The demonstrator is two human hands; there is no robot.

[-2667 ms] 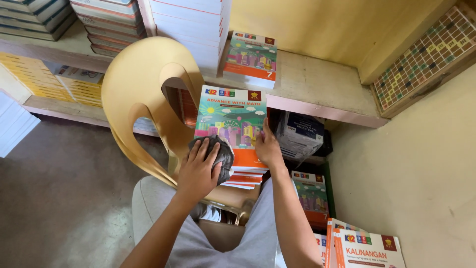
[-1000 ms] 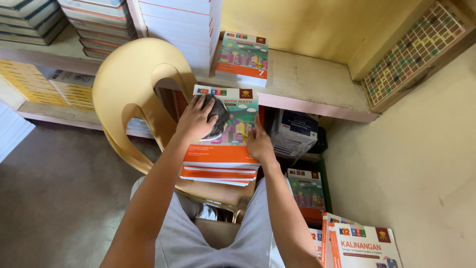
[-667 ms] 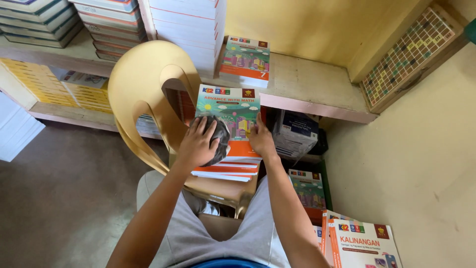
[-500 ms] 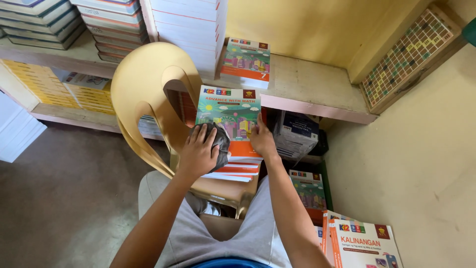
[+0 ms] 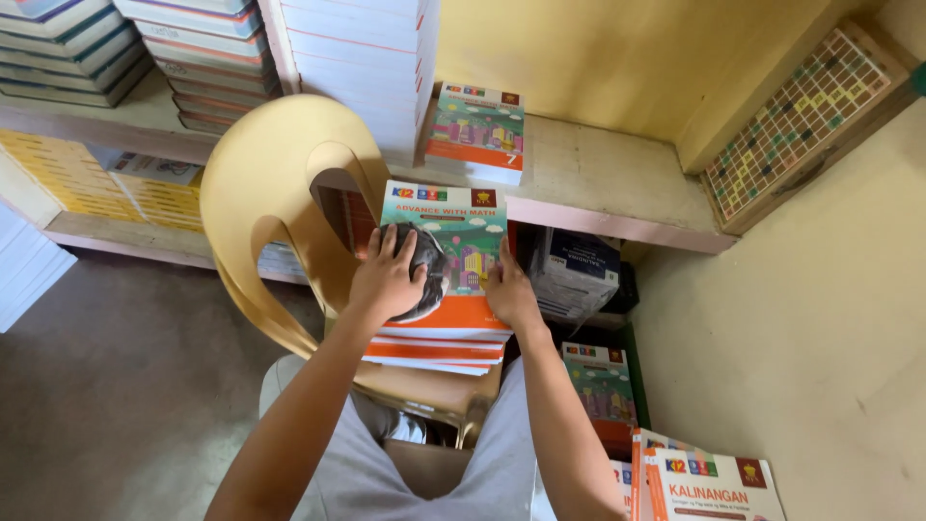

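Seen from above, a person leans over a yellow plastic chair bearing a stack of books on its seat. The left hand presses a dark cloth flat on the top book's cover, fingers spread over it rather than closed. The right hand steadies the stack's right edge, fingers loosely curled against it. This looks like wiping the cover; a next stroke would need the stack held firm. More books sit on the shelf behind.
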